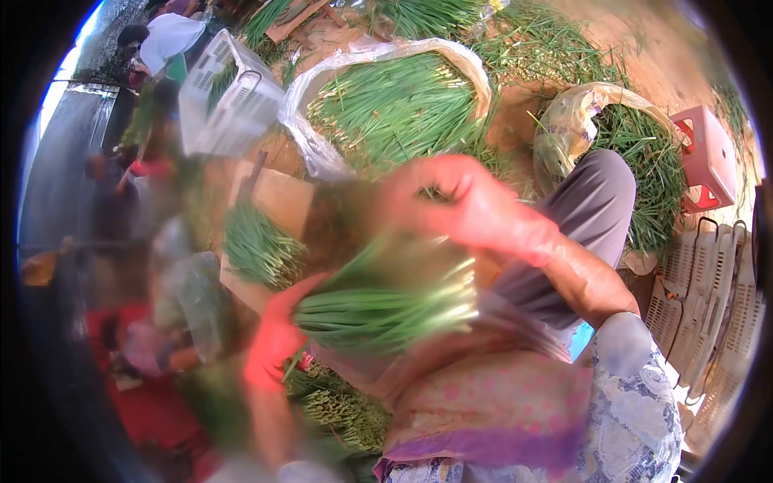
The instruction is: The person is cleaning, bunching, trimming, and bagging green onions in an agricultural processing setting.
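Observation:
My left hand (278, 334), in a red glove, grips a bunch of chives (362, 314) by its green leaf end. The pale cut ends point right, above my lap. My right hand (459, 201), also red-gloved, hangs above the bunch, apart from it. Its thumb and fingers curl into a loop, and the fingertips are blurred; what they pinch, if anything, I cannot make out. To the left, a smaller bundle of chives (262, 245) lies on a board (282, 201). More bundles (338, 406) are stacked below my left hand.
Ahead lies an open plastic sack (302, 101) full of chives. A second bag (555, 133) of loose greens stands beyond my knee, beside a pink stool (713, 157). White crates (229, 105) sit at far left, beige crates (700, 298) at right. People (169, 40) are at the left.

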Demonstrator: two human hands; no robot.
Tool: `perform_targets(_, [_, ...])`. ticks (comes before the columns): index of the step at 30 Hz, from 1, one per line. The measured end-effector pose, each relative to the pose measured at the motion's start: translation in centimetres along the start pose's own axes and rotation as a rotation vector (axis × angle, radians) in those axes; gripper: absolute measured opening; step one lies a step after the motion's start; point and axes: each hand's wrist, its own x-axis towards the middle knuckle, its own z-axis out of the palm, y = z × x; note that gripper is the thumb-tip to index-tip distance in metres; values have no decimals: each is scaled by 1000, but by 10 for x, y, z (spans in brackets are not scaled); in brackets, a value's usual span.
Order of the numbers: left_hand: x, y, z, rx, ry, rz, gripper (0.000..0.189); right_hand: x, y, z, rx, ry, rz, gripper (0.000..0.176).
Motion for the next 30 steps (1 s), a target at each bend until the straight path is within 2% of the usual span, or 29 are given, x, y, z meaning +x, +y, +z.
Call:
perform_targets(1, [-2,-4,-2,20,9,17,66,-5,-6,-5,107,100,182,10])
perform_targets(2, [-3,-10,-5,40,17,37,67,-4,0,-21,48,111,178,13])
perform_targets(4, [-7,-15,-6,11,52,31,67,-3,0,-47,-313,83,409,20])
perform_targets(5, [-10,-16,-4,-37,77,4,66,-7,14,-57,-684,-63,309,35])
perform_targets(8, [-8,-9,2,-162,70,-66,63,-10,-1,-29,-272,-295,360,46])
perform_targets(12, [-6,5,5,-263,87,-242,62,4,3,-1,-70,-373,328,37])
perform_targets(13, [-5,-6,0,-273,66,-229,69,6,5,6,-16,-395,320,35])
perform_targets(15, [-1,-38,-2,-70,5,-111,74,6,9,15,94,-441,307,33])
perform_targets(17, [-7,-52,5,-106,-59,-85,76,17,20,-2,129,-676,205,36])
perform_targets(18, [-9,-53,10,-124,-91,-73,77,7,34,-3,198,-635,227,37])
perform_targets(20, [-15,-57,23,-429,-110,-322,74,-27,70,-4,358,-434,336,42])
perform_targets(21, [-17,-59,26,-484,-140,-373,67,-30,73,-5,372,-385,364,45])
perform_targets(22, [-16,-56,30,-511,-147,-387,66,-20,81,-11,404,-438,418,50])
perform_targets(27, [-16,-47,56,-776,-218,-385,61,2,88,-37,116,-631,498,18])
perform_targets(30, [-17,-65,61,-746,-255,-435,61,1,92,-43,226,-653,524,25])
